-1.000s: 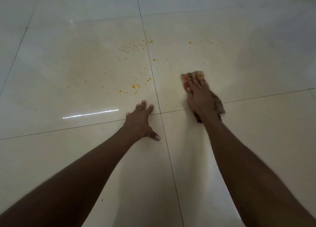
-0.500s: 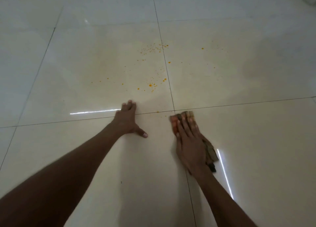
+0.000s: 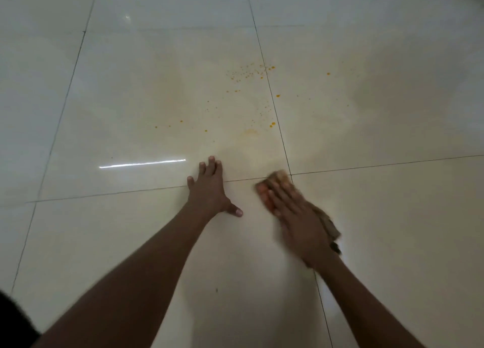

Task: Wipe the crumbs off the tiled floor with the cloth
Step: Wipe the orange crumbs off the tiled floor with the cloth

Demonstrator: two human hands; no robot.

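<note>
Two hands: both are down on the floor, near each other but apart, with a strip of bare tile between them.
Left hand (image 3: 209, 190): it lies flat with its fingers straight and spread wide. The thumb sticks out to the right. It holds nothing. The fingers cross the thin line between two tiles.
Right hand (image 3: 296, 214): it lies flat on the cloth with straight fingers pressing down. It looks blurry.
Cloth (image 3: 277, 177): it is under the right hand. Its front edge peeks out past the fingertips, right by the spot where four tiles meet. A brown tail of it sticks out behind the hand on the right side.
Crumbs (image 3: 251, 72): little orange bits lie scattered past both hands, mostly on the far left tile and along the line going away. A few sit on the far right tile. None touch the cloth.
Smear (image 3: 250, 132): a faint yellow mark sits between the crumbs and the hands.
Floor (image 3: 392, 229): big shiny cream tiles with thin dark lines. Lots of open tile lies to the right of the cloth and to the left of the left hand.
Light streak (image 3: 142, 163): a bright white line shines on the tile left of the left hand.
</note>
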